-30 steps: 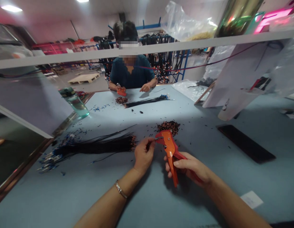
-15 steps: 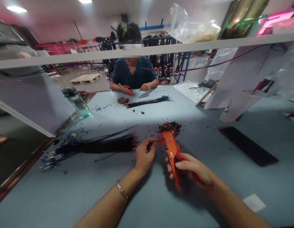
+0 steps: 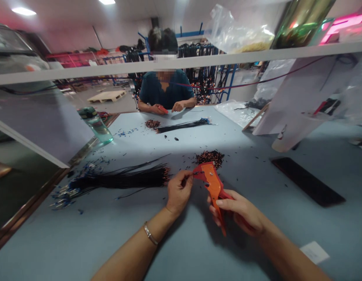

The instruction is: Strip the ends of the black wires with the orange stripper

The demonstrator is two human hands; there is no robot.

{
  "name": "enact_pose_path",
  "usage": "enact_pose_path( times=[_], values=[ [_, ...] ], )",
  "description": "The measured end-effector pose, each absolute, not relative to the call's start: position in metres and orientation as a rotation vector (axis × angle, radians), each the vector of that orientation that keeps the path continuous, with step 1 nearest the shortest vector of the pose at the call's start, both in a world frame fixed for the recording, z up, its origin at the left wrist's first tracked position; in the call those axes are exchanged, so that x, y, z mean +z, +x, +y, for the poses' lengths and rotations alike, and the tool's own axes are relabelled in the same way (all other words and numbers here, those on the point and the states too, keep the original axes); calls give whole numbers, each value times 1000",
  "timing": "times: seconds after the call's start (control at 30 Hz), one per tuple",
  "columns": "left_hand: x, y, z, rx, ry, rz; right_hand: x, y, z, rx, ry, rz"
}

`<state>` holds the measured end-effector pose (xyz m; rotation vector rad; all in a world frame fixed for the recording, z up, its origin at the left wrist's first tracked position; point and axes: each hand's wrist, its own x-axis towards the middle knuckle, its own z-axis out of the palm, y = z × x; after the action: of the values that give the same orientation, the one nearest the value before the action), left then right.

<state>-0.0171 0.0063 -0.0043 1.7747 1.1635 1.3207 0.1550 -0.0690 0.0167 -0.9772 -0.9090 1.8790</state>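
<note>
My right hand (image 3: 238, 212) is wrapped round the handles of an orange wire stripper (image 3: 212, 185), its jaws pointing away from me. My left hand (image 3: 178, 191) pinches a thin black wire (image 3: 189, 176) and holds its end at the stripper's jaws. A bundle of black wires with blue terminals (image 3: 116, 180) lies on the blue-grey table (image 3: 81, 242) just left of my left hand. A small heap of dark stripped bits (image 3: 210, 157) sits right behind the stripper.
Across the table a person in a dark teal shirt (image 3: 166, 91) works with an orange tool, a wire bundle (image 3: 183, 125) and a heap in front of them. A green bottle (image 3: 96, 125) stands at left, a black phone (image 3: 308, 181) at right, a paper slip (image 3: 314, 251) near me.
My right hand has squeezed the stripper handles closer and drawn slightly toward me. My left hand keeps the wire at the jaws. The person opposite has lowered their tool to the table.
</note>
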Motion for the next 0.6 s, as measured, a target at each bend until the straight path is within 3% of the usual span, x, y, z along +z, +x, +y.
enact_pose_path(
  times=[0.6],
  values=[
    [1,-18,2,1320,1739,1207,14,143,-72,1756,-1080,-965]
  ],
)
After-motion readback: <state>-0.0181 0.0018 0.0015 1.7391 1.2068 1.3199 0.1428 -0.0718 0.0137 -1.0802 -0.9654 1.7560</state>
